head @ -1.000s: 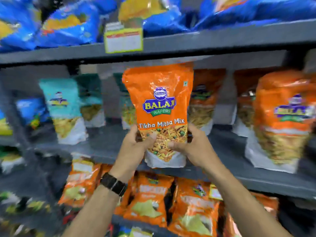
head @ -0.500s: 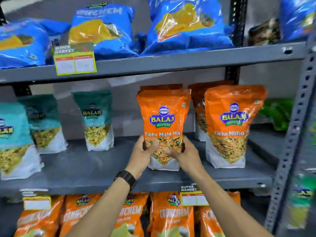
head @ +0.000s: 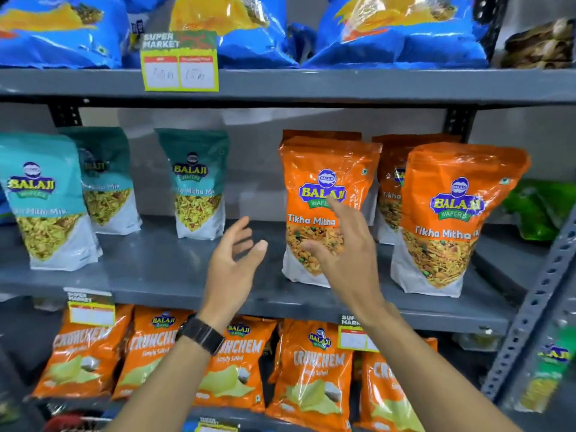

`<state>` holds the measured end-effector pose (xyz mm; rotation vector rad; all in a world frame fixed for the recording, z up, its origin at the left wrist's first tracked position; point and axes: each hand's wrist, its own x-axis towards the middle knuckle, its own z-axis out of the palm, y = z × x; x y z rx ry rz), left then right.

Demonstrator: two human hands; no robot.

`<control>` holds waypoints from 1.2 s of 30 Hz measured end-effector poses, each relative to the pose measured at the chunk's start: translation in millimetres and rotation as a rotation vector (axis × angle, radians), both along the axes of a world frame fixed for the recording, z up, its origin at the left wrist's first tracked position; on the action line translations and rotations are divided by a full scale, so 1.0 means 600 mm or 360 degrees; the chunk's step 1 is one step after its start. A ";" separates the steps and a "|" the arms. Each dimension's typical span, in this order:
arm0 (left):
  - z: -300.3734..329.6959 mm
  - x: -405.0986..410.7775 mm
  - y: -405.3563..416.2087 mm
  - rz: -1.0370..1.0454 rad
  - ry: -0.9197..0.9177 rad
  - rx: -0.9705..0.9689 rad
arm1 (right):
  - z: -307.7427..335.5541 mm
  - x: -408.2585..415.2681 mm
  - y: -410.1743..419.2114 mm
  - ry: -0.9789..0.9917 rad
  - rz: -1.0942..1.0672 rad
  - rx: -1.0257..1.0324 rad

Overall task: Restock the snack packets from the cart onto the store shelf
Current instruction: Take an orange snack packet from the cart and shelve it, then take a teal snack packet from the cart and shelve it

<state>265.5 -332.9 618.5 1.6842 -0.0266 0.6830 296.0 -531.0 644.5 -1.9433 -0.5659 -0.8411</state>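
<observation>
An orange Tikha Mitha Mix packet (head: 314, 182) stands upright on the grey middle shelf (head: 174, 275), in front of another orange packet. My left hand (head: 232, 269) hovers open to the left of it, palm turned right, holding nothing. My right hand (head: 346, 257) is open in front of the packet's lower half, fingers spread; whether it touches the packet is unclear. A second orange Tikha Mitha packet (head: 458, 213) stands to the right. The cart is out of view.
Teal mix packets (head: 196, 182) stand on the left of the middle shelf, with a bare stretch between them and the orange ones. Blue bags (head: 249, 26) fill the top shelf, orange Crunchem bags (head: 311, 375) the lower one. A grey upright post (head: 542, 294) stands at the right.
Both hands have let go of the orange packet, which now stands on the shelf by itself. The hands have opened and drawn back from it. The view has moved closer.
</observation>
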 end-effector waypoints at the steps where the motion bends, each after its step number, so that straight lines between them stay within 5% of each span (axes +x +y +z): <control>1: -0.001 -0.020 0.016 0.0051 -0.0045 -0.0020 | 0.005 -0.006 0.026 -0.0057 0.0087 -0.0095; 9: -0.151 -0.188 0.260 0.0705 0.0032 -0.0250 | -0.119 -0.061 0.353 0.0086 0.0893 -0.0618; 20: -0.684 -0.484 0.539 0.1417 0.0981 -0.0887 | -0.602 -0.211 0.759 0.0991 0.1584 -0.1309; 27: -1.028 -0.598 0.570 0.1526 0.1617 -0.1415 | -0.874 -0.292 0.877 0.1712 0.1564 -0.1775; 31: -1.063 -0.610 0.551 0.1557 0.1534 -0.1849 | -0.996 -0.310 0.884 0.1971 0.1361 -0.2116; 36: -1.131 -0.621 0.504 0.1344 0.1694 -0.2184 | -1.083 -0.339 0.870 0.2304 0.1272 -0.2131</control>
